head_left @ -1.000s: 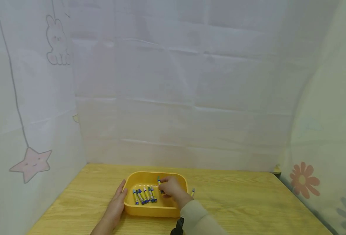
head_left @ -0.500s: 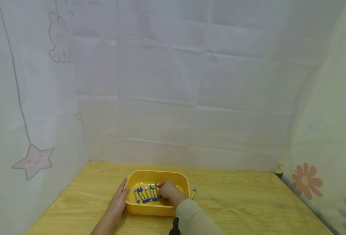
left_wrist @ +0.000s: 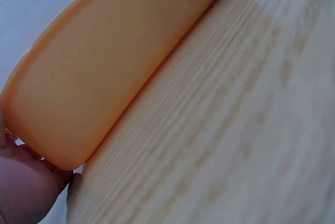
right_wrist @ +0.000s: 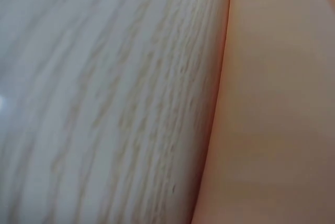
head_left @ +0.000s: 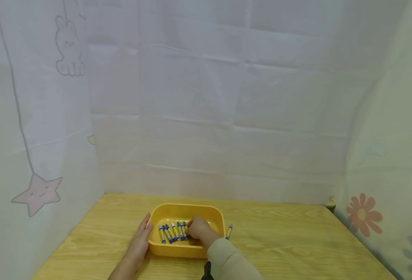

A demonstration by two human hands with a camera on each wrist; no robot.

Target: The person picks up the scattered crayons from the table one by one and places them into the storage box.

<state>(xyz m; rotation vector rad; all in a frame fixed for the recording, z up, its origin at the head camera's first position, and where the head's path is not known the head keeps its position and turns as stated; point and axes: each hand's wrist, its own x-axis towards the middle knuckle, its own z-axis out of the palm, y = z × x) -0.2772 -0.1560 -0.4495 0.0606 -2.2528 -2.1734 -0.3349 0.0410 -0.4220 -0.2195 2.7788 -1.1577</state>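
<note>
A yellow plastic tray (head_left: 178,251) stands on the wooden table, with several crayons (head_left: 174,231) lying side by side in a row inside it. They have yellow wrappers with blue bands. My left hand (head_left: 138,245) rests along the tray's left wall, fingers stretched out; the left wrist view shows that hand (left_wrist: 26,185) touching the tray's corner. My right hand (head_left: 200,230) reaches into the tray and holds a dark-tipped crayon (head_left: 185,225) at the row's right end. Its fingertips are mostly hidden. The right wrist view shows only the tray's outer wall (right_wrist: 272,98) and tabletop.
Another crayon (head_left: 229,231) lies on the table (head_left: 279,241), just outside the tray's right side. White sheets (head_left: 227,97) with drawn figures enclose the table at the back and both sides. A black strap-like piece (head_left: 207,270) shows near the right sleeve.
My right hand has lowered the crayon from above the tray's middle and brought it leftward beside the row. My left hand stays against the tray.
</note>
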